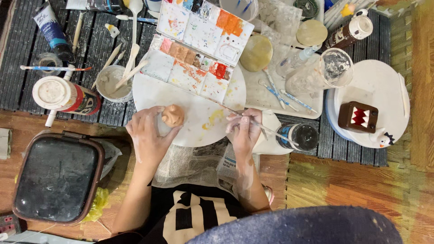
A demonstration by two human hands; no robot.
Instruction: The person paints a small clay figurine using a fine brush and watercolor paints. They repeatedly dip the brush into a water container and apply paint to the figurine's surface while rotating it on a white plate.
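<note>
My left hand [147, 133] grips a small peach-coloured clay figure [173, 115] and holds it over the near edge of a round white board [190, 97]. My right hand [244, 129] pinches a thin paintbrush [266, 129]; its tip points left toward a yellow smear on the board, and its handle runs right over a dark jar [300, 135]. A folding paint palette [201, 45] with orange, red and pink wells lies open at the board's far side.
A small cup of grey slip with wooden sticks [113, 83] and a glue bottle [65, 96] sit at the left. A dark lidded bin [56, 176] stands at the near left. At the right, a brown box-shaped figure [358, 116] rests on a white plate [379, 81]. Newspaper [194, 162] lies under my arms.
</note>
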